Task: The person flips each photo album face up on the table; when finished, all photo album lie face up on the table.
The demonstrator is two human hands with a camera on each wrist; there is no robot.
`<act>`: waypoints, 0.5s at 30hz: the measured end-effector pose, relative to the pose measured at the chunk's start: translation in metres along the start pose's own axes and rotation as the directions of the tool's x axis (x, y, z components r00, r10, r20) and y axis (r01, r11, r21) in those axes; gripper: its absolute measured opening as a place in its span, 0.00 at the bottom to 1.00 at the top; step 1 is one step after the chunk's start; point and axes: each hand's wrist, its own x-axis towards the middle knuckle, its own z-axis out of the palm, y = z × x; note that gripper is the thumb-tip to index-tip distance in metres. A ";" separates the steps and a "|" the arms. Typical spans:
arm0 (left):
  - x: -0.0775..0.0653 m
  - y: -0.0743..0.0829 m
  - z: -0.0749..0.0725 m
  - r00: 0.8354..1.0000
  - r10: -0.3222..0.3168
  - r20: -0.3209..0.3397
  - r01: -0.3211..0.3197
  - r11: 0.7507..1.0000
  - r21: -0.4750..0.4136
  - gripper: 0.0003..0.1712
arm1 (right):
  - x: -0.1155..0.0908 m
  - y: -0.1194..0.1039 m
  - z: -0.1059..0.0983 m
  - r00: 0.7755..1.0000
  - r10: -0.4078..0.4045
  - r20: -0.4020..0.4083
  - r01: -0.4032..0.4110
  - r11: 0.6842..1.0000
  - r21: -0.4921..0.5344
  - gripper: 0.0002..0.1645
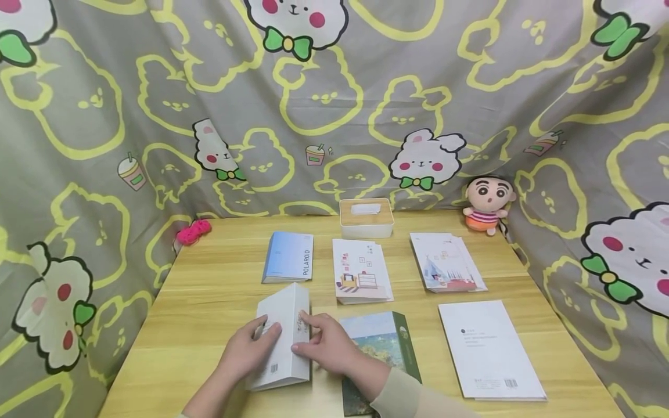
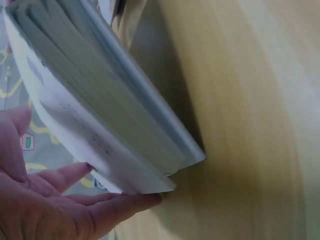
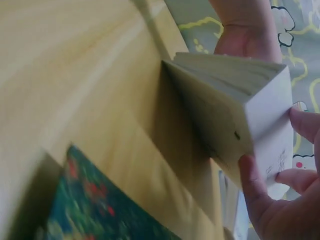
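Note:
Between both hands a thick white book (image 1: 284, 342) is held tilted over the table, its spine facing right and a barcode low on its cover. My left hand (image 1: 250, 346) grips its left side, with the thumb lying over the cover; page edges show in the left wrist view beside the left fingers (image 2: 115, 207). On the spine side, my right hand (image 1: 330, 343) pinches the book, thumb and fingers set at the spine's edges near its dark lettering. Partly covered by the right forearm, a green book with a painted seascape (image 1: 376, 337) lies just right of it.
Behind the hands lie a blue POLAROID book (image 1: 288, 256) and two books with room drawings, one in the middle (image 1: 360, 270) and one further right (image 1: 446, 262). A white book (image 1: 488, 348) lies at front right. Further back are a tissue box (image 1: 366, 218), a doll (image 1: 486, 203) and a pink object (image 1: 194, 231).

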 end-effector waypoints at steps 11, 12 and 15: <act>-0.002 0.017 0.004 1.000 0.005 0.026 -0.001 0.989 -0.150 0.45 | 0.000 -0.009 -0.007 0.997 -0.036 -0.067 0.036 0.999 0.009 0.42; -0.002 0.018 0.003 1.000 0.005 0.030 0.000 0.986 -0.165 0.45 | 0.000 -0.009 -0.007 0.997 -0.028 -0.071 0.030 0.999 0.028 0.44; -0.002 0.022 0.003 0.999 0.012 0.042 -0.003 0.976 -0.216 0.45 | 0.001 -0.007 -0.006 0.996 -0.017 -0.090 0.024 0.997 0.078 0.50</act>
